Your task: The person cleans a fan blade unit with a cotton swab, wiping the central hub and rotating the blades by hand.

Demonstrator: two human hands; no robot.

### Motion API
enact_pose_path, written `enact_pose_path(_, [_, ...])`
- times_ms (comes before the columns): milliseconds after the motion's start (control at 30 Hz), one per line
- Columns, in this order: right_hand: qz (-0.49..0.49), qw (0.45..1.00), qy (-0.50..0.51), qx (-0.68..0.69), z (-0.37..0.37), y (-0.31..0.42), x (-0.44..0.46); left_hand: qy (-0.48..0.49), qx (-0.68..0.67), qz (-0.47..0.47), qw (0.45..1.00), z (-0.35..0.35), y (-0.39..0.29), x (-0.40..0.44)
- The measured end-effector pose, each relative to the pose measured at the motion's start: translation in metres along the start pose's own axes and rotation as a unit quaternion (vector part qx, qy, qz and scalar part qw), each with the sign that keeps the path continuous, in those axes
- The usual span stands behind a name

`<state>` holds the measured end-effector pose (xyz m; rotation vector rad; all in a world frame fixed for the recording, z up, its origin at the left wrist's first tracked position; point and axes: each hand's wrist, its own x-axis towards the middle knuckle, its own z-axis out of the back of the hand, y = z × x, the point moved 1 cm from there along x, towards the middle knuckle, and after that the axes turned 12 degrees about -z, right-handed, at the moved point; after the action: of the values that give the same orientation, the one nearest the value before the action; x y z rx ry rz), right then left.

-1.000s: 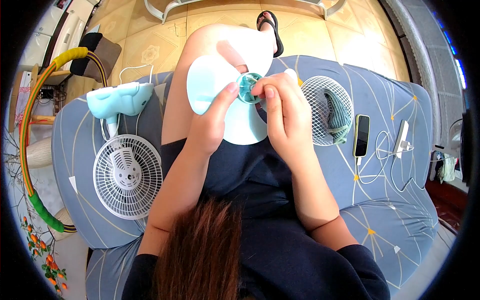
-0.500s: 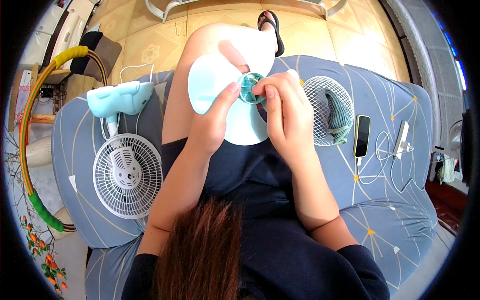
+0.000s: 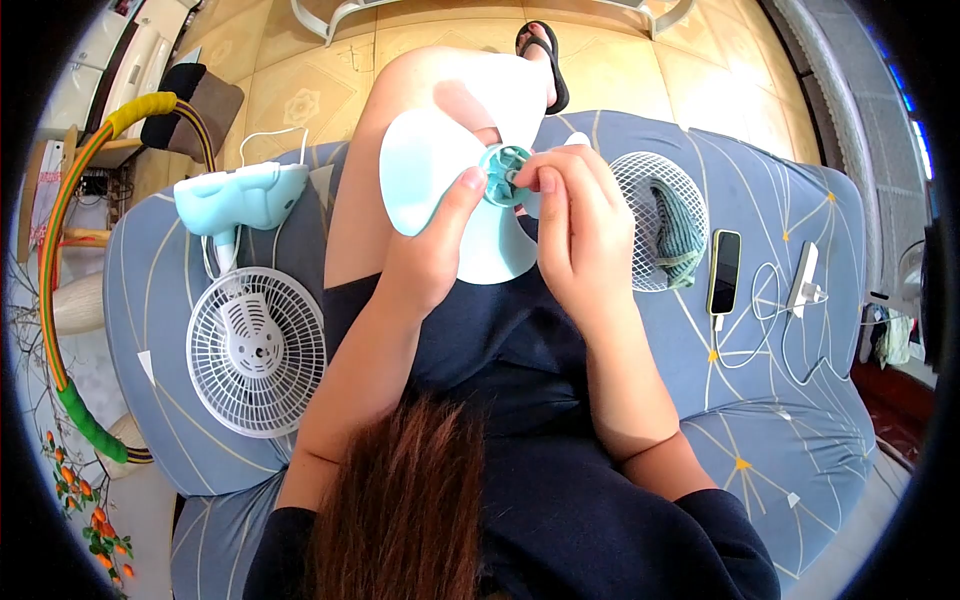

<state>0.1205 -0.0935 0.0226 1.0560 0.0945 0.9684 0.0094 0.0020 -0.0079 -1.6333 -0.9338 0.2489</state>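
1. Fan blade (image 3: 497, 250), pale blue, held up over the person's lap, between both hands, open side of its hub (image 3: 505, 165) facing the camera
2. Left hand (image 3: 432, 255): grasping the fan blade, thumb at the hub's edge, other fingers mostly hidden underneath
3. Right hand (image 3: 585, 215): fingers bent, tips at the hub's opening; too small and covered to tell whether they pinch anything
4. Left side of sofa (image 3: 790, 385): light-blue fan body (image 3: 240, 197) lying with a white cord, white round grille (image 3: 255, 352) just beside it, close to the left forearm
5. Right side of sofa: white mesh guard (image 3: 637, 225) near the right hand, grey-green striped cloth (image 3: 677, 240) lying on it
6. Further right: phone (image 3: 724, 272) with cable plugged in, then white power strip (image 3: 803, 277)
7. Far left: striped hoop (image 3: 52, 265) with yellow and green wraps, standing beside the sofa
8. Ahead: black sandal (image 3: 556, 80) on the person's foot, above tiled floor (image 3: 440, 40)
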Motion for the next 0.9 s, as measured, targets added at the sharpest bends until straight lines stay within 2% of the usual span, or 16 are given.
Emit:
enact_pose_path(200, [-0.041,0.999,0.007,0.035,0.0047,0.0048,-0.0018,0.014,0.013,-0.023,1.000,-0.0010,-0.0020,-0.0002])
enact_pose_path(300, [-0.022,1.000,0.004,0.009,-0.0001,0.0015,-0.0019,0.015,0.016,-0.033,0.999,-0.0023,-0.0019,-0.0003])
enact_pose_path(500, [-0.011,0.998,0.047,0.046,0.0007,0.0049,-0.0002,0.020,0.016,-0.048,0.998,-0.0040,-0.0033,0.0018])
enact_pose_path(700, [0.019,0.999,-0.003,-0.032,-0.0019,0.0002,-0.0010,0.031,0.020,-0.049,0.998,-0.0027,-0.0028,0.0021])
enact_pose_path(800, [-0.001,0.999,-0.009,-0.036,-0.0012,-0.0023,-0.0017,0.025,-0.013,-0.022,0.999,-0.0054,-0.0041,0.0025])
enact_pose_path(900, [0.010,0.999,-0.022,-0.032,-0.0007,-0.0020,-0.0027,0.025,0.003,-0.038,0.999,-0.0049,-0.0017,0.0028])
